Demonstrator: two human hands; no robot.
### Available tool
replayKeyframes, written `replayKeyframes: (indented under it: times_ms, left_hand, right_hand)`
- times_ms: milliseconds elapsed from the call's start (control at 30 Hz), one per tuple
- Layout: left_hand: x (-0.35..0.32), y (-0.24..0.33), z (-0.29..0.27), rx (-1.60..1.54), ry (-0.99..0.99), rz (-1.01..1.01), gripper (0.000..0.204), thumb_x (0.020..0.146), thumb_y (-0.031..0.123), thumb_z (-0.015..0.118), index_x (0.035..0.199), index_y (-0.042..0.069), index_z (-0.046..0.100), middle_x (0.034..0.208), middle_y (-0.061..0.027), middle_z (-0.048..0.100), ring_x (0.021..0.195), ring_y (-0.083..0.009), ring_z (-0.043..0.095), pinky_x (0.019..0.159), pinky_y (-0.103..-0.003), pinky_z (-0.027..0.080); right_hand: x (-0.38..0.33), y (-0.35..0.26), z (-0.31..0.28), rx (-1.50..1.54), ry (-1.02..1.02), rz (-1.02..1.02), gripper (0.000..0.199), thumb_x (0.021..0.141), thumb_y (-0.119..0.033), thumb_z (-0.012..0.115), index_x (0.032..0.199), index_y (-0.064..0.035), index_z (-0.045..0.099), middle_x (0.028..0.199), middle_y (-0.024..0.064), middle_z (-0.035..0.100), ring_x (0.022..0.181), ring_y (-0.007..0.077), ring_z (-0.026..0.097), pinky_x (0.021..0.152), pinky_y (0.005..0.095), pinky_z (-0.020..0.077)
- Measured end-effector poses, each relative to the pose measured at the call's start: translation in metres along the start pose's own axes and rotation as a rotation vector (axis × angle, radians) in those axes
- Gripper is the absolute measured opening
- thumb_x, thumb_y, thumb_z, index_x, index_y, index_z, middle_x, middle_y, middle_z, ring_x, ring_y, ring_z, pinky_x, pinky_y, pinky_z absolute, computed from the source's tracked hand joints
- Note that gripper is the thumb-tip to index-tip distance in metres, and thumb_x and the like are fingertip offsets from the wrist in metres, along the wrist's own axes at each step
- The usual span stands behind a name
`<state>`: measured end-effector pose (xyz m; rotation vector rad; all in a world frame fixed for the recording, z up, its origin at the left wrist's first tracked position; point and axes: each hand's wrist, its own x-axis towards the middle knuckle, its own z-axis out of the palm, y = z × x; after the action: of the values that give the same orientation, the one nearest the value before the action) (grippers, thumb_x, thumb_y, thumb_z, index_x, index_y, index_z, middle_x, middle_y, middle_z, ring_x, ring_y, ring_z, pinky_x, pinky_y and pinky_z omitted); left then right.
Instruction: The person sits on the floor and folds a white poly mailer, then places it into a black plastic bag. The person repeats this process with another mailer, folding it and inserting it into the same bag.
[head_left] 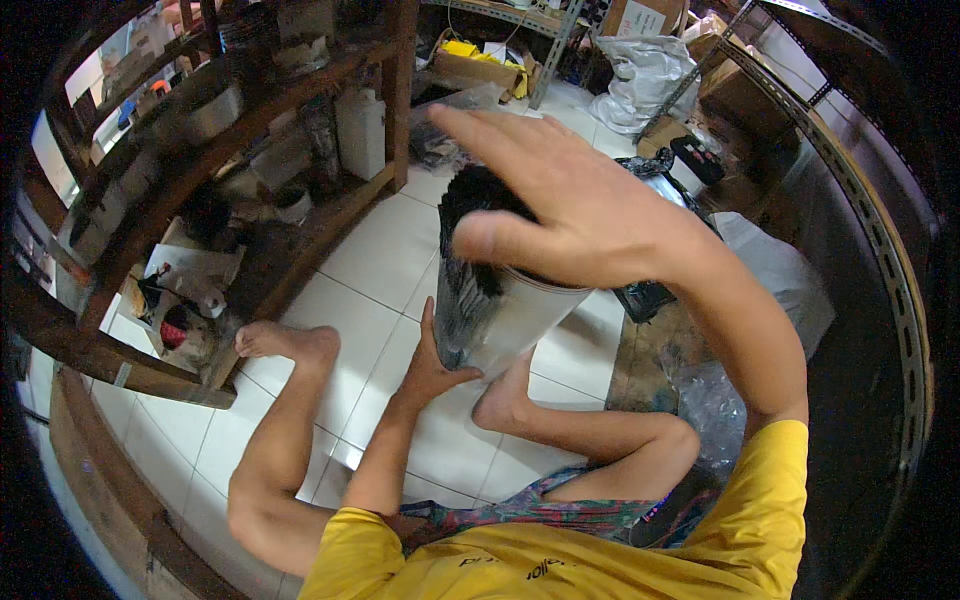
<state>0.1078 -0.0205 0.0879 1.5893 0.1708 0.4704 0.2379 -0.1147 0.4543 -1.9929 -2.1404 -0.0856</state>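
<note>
— So, where was the pot when you looked over?

— Right in front of the person, who sat on the white tiled floor with bare legs folded. The pot was a pale cylinder, tilted, its dark open mouth turned up and away, its base down between the knees.

— And the hands?

— The left hand was underneath, at the lower end. Its palm cupped the base, and the fingers were pressed flat along the left wall of the pot, close together, pointing up. I could not see the thumb clearly; it seemed tucked under the bottom edge.

— The right one?

— The right hand was above the rim. The fingers were stretched out straight and held side by side, reaching past the mouth toward the wooden shelf. The thumb stood apart from them, lying across the top edge of the pot. So the pot sat below the right palm and above the left, between the two.

— Was the right hand gripping it?

— I could not tell. It lay over the opening, but whether the palm touched the rim was hidden.

— Anything else nearby?

— A white plastic jug stood by the shelf post, and a clear plastic bag lay farther back, well apart from the pot.
</note>
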Motion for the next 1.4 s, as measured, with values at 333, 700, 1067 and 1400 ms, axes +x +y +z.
replayKeyframes:
  times_ms: [333,700,1067,1400]
  left_hand:
    - [-0.005,-0.009,0.01,-0.017,0.026,-0.036,0.14,0.06,0.027,0.098,0.16,0.006,0.002,0.153,-0.0211,0.039,0.142,-0.0308,0.039,0.117,-0.042,0.032]
    - [0.006,-0.006,-0.004,-0.266,-0.014,-0.24,0.128,0.064,0.03,0.095,0.158,0.003,0.013,0.151,-0.015,0.041,0.141,-0.0278,0.039,0.117,-0.041,0.031]
    - [-0.003,0.009,0.021,-0.03,0.116,-0.063,0.138,0.06,0.03,0.097,0.159,0.001,0.005,0.156,-0.0229,0.034,0.145,-0.0328,0.035,0.118,-0.044,0.031]
    - [0.01,-0.009,-0.004,-0.057,-0.13,-0.178,0.142,0.056,0.035,0.1,0.158,0.0,0.007,0.154,-0.02,0.038,0.143,-0.0305,0.039,0.118,-0.043,0.031]
  right_hand:
    - [-0.015,0.003,-0.003,-0.064,0.148,0.013,0.083,0.094,-0.046,0.061,0.155,0.0005,0.028,0.154,0.029,0.035,0.143,0.0424,0.036,0.118,0.046,0.0289]
    - [0.005,0.013,-0.016,0.084,0.287,-0.058,0.094,0.095,-0.069,0.045,0.151,0.0063,0.033,0.148,0.0347,0.04,0.139,0.0478,0.039,0.118,0.0507,0.0276]
    - [0.008,0.014,-0.021,0.04,0.297,-0.087,0.09,0.094,-0.065,0.05,0.154,-0.0001,0.03,0.148,0.035,0.038,0.14,0.0497,0.036,0.114,0.0581,0.0283]
    - [-0.026,0.012,-0.004,-0.161,-0.003,0.073,0.094,0.093,-0.066,0.053,0.156,-0.0006,0.026,0.15,0.0374,0.034,0.14,0.0531,0.034,0.116,0.061,0.0252]
